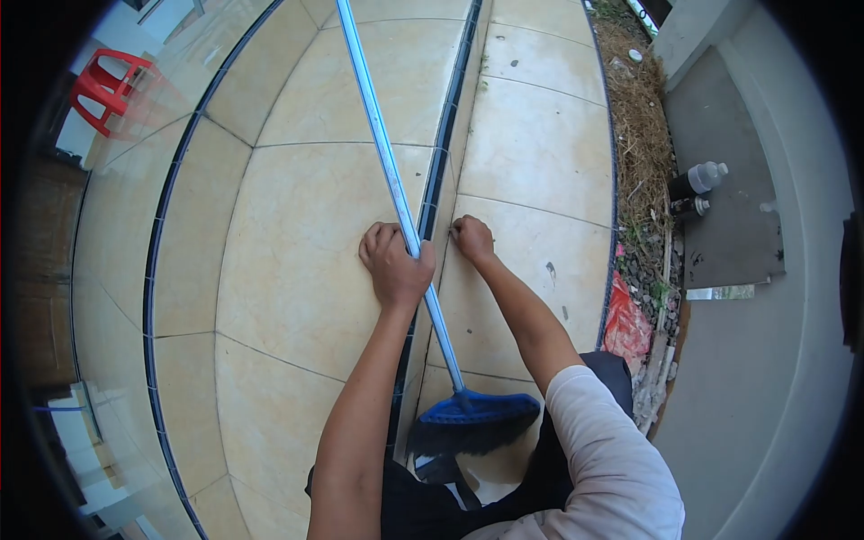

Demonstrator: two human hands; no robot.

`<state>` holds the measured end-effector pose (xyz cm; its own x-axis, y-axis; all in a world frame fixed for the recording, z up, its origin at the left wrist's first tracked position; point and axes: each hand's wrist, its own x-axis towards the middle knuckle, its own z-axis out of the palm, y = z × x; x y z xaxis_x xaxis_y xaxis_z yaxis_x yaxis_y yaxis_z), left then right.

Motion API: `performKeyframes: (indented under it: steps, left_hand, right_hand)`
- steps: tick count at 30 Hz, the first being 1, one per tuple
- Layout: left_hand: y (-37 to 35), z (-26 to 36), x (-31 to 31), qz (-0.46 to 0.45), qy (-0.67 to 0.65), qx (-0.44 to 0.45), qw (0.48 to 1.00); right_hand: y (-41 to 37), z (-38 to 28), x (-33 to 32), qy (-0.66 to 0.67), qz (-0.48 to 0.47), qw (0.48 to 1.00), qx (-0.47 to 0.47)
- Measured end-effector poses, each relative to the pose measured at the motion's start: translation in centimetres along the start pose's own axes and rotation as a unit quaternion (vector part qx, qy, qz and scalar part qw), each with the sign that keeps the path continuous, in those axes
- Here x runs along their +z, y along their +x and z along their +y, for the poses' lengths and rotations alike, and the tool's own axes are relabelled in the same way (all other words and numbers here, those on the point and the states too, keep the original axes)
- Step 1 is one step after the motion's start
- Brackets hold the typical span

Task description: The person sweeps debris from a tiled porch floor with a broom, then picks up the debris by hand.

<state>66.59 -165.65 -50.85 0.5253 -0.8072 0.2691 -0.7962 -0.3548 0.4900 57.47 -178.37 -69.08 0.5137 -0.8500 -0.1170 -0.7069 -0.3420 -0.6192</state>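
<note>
My left hand (394,263) is wrapped around the light blue handle (382,135) of a broom. The broom's blue head with dark bristles (472,420) rests on the tiled floor close to my body. My right hand (472,238) is closed, with its fingertips pressed against the dark edge strip of the tiled step (438,171), just to the right of the handle. It holds nothing that I can see.
Beige floor tiles (297,261) with dark border strips lie at two levels. Dry grass and litter (641,135) line the right edge, with a red wrapper (625,324) and two bottles (697,180) on grey concrete. A red plastic stool (110,83) stands at the far left.
</note>
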Motion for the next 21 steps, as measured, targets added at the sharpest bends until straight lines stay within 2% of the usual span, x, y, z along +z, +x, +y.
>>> performKeyframes:
  steps: [2, 5, 8, 9, 10, 11, 12, 13, 15, 17, 18, 20, 21]
  left_hand:
    - [-0.1, -0.1, 0.2, 0.015, 0.001, 0.006, 1.000]
    - [-0.1, 0.3, 0.0, 0.024, 0.003, -0.001, 1.000]
    - [-0.2, -0.2, 0.3, 0.019, 0.022, 0.014, 0.999]
    - [0.0, -0.1, 0.3, 0.019, 0.018, 0.013, 1.000]
    - [-0.1, -0.1, 0.1, 0.015, 0.014, 0.008, 1.000]
    - [-0.1, 0.1, -0.1, 0.009, 0.010, 0.004, 1.000]
    - [0.3, 0.3, -0.1, 0.010, 0.006, 0.006, 1.000]
    - [0.3, 0.2, -0.2, 0.006, 0.002, 0.002, 1.000]
    - [0.0, 0.3, -0.4, -0.002, -0.011, -0.009, 1.000]
    - [0.3, 0.2, -0.7, 0.004, -0.025, -0.017, 1.000]
    - [0.1, 0.0, -0.8, -0.018, -0.050, -0.034, 0.998]
    - [0.4, -0.9, -0.9, -0.058, -0.102, -0.058, 0.991]
    - [0.8, -1.3, -0.8, -0.083, -0.099, -0.090, 0.988]
  right_hand:
    - [0.7, 0.2, 0.6, -0.034, -0.003, 0.999, 0.020]
    - [1.3, 0.2, -0.1, -0.138, -0.095, 0.986, -0.006]
    - [2.6, 5.5, -0.1, 0.026, 0.005, 0.994, 0.103]
    - [1.4, 5.0, -5.0, 0.269, 0.010, 0.936, 0.228]
    - [1.6, 8.7, -6.7, 0.360, 0.122, 0.872, 0.308]
    - [0.8, 11.2, -10.6, 0.465, 0.233, 0.755, 0.400]
    - [-0.2, 14.6, -13.7, 0.503, 0.313, 0.666, 0.453]
    - [-2.3, 16.5, -16.8, 0.445, 0.261, 0.731, 0.447]
    - [-6.0, 15.7, -22.7, 0.302, 0.216, 0.816, 0.443]
    - [-8.8, 16.1, -26.0, 0.081, 0.144, 0.943, 0.290]
    - [-10.2, 15.7, -27.6, -0.032, 0.104, 0.974, 0.199]
    - [-14.2, 8.0, -31.1, 0.114, 0.052, 0.964, 0.233]
    - [-15.9, 5.4, -32.2, 0.070, 0.009, 0.971, 0.229]
